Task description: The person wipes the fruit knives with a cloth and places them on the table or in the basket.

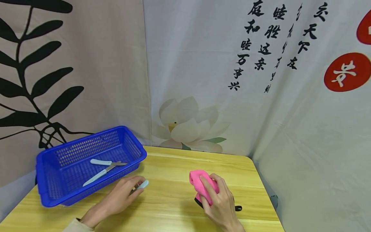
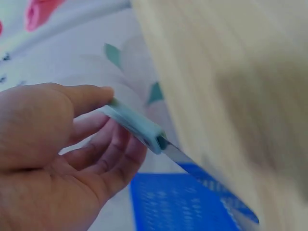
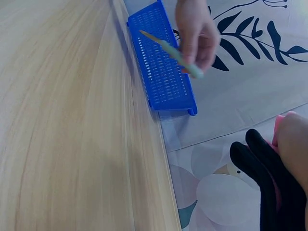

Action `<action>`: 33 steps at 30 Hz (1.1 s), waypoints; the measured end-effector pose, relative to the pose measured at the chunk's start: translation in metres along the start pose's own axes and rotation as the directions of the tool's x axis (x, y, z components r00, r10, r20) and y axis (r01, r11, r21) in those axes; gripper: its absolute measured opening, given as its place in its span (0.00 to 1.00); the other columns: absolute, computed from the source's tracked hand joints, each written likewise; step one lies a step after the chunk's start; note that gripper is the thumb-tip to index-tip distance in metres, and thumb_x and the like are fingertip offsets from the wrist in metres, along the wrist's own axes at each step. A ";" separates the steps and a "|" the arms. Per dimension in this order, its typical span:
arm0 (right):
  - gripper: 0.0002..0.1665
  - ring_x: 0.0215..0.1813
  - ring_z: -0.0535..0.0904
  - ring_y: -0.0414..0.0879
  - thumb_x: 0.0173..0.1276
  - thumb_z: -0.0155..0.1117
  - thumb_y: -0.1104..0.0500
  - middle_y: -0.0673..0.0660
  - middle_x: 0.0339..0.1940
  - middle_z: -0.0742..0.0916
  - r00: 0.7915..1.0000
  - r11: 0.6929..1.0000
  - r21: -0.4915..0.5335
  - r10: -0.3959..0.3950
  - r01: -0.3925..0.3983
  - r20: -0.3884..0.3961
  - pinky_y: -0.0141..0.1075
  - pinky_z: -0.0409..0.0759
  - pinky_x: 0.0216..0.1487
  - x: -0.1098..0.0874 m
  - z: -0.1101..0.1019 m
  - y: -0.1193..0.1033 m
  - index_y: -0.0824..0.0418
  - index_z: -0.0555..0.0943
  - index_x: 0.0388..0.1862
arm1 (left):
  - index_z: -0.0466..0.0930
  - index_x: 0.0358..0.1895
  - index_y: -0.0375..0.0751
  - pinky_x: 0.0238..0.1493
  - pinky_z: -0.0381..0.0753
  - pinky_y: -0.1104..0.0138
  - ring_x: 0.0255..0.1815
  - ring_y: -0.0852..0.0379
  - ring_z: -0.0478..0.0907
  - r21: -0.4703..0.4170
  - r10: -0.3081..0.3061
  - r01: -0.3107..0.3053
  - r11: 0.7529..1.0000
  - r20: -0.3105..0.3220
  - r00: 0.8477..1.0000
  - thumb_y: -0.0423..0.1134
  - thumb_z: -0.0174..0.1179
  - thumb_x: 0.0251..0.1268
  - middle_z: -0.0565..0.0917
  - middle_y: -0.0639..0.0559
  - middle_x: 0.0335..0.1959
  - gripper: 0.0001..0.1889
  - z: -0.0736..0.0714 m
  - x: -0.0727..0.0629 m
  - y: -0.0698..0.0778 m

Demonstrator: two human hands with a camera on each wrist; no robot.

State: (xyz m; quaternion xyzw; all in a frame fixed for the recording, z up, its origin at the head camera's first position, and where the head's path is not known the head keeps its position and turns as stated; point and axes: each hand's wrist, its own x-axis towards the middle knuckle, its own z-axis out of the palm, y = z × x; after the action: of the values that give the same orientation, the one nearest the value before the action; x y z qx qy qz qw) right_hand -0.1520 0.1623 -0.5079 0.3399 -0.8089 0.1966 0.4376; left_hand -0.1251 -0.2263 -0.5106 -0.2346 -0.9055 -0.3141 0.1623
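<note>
Between thumb and fingers, my left hand (image 1: 123,195) pinches a small knife with a pale blue handle (image 1: 143,184). In the left wrist view the knife's handle (image 2: 137,126) sits at the fingertips, with the metal blade slanting down and away from the palm. My right hand (image 1: 218,204) grips a folded pink cloth (image 1: 200,182) above the table's right part. Black material (image 3: 262,168) belonging to the cloth shows in the right wrist view, and a black loop (image 1: 238,208) sticks out past the hand.
A blue plastic basket (image 1: 131,145) stands at the table's left, just beyond my left hand. Inside lie two pale-handled knives, one (image 1: 100,162) crossing near the other (image 1: 95,178). Printed curtains (image 1: 200,80) hang behind the wooden table (image 1: 165,212).
</note>
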 end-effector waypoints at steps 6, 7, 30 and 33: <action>0.36 0.49 0.85 0.54 0.56 0.75 0.59 0.65 0.57 0.87 1.000 1.000 0.000 0.002 -0.002 -0.010 0.43 0.88 0.37 0.000 -0.001 0.001 0.55 0.90 0.68 | 0.88 0.59 0.43 0.43 0.91 0.69 0.45 0.68 0.86 -0.191 -0.058 0.047 0.980 -0.050 0.997 0.33 0.72 0.78 0.91 0.57 0.45 0.11 -0.005 0.019 0.031; 0.36 0.49 0.85 0.54 0.56 0.75 0.59 0.65 0.57 0.87 1.000 1.000 0.000 0.001 -0.001 -0.012 0.43 0.89 0.37 0.000 -0.001 0.002 0.55 0.90 0.68 | 0.88 0.59 0.43 0.44 0.92 0.69 0.46 0.68 0.87 -0.216 -0.069 0.053 0.975 -0.064 0.996 0.33 0.72 0.78 0.91 0.57 0.45 0.12 -0.005 0.022 0.035; 0.36 0.49 0.85 0.53 0.56 0.76 0.59 0.65 0.58 0.87 1.000 1.000 0.007 0.011 -0.011 -0.013 0.42 0.89 0.38 -0.002 -0.001 0.000 0.55 0.90 0.68 | 0.76 0.73 0.34 0.53 0.96 0.61 0.50 0.61 0.91 -0.703 -0.298 0.183 0.687 -0.042 0.954 0.34 0.66 0.85 0.87 0.47 0.51 0.21 -0.014 0.048 0.057; 0.35 0.48 0.85 0.53 0.57 0.74 0.59 0.65 0.58 0.87 1.000 1.000 0.008 0.008 -0.008 -0.019 0.41 0.88 0.37 -0.001 -0.001 0.001 0.55 0.90 0.68 | 0.77 0.65 0.31 0.53 0.97 0.59 0.49 0.62 0.92 -0.739 -0.345 0.217 0.638 -0.022 0.938 0.34 0.66 0.85 0.86 0.50 0.48 0.16 -0.015 0.048 0.057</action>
State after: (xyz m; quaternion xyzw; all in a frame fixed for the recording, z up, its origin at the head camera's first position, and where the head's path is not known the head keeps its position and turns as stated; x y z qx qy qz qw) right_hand -0.1518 0.1640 -0.5088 0.3367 -0.8051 0.2049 0.4432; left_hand -0.1336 -0.1809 -0.4502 -0.1090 -0.7151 -0.6861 0.0776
